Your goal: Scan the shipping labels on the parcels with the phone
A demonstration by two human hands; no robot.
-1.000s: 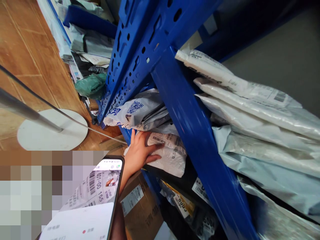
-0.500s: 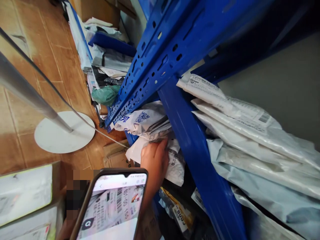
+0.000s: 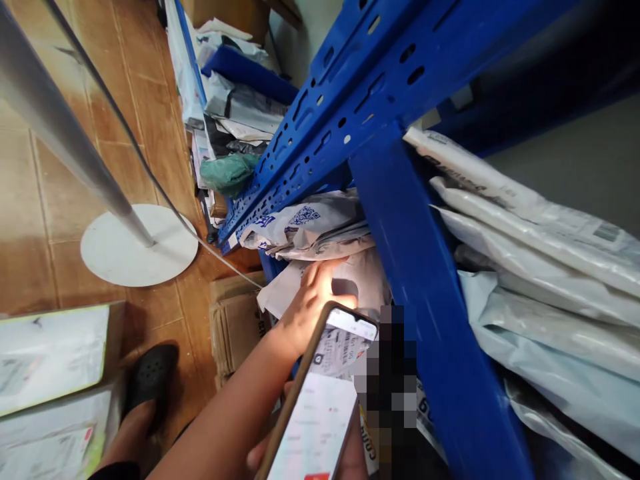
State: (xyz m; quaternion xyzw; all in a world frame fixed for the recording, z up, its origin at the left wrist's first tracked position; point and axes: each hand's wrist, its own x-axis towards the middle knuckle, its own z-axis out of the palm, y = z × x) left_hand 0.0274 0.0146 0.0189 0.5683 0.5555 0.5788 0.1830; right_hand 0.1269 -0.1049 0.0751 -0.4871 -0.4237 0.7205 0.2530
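Note:
My left hand reaches in from the lower left, thumb and fingers spread against a white plastic mailer bag on the blue shelf. Its fingertips lie just under a stack of mailers topped by a bag with a blue QR code. My right hand is wrapped around a smartphone in front of my left wrist. The phone's screen shows a camera picture of a parcel label above a mostly white area. Bright light falls on my left hand and the bag.
A blue perforated shelf post and crossbar frame the shelf. More mailers are stacked at right. A stand's round white base with a cable, cardboard boxes and white-topped boxes stand on the floor.
The phone has moved right and is tilted more. My left hand, earlier curled over the lower white bag, now lies spread against it, brightly lit. The camera view has shifted.

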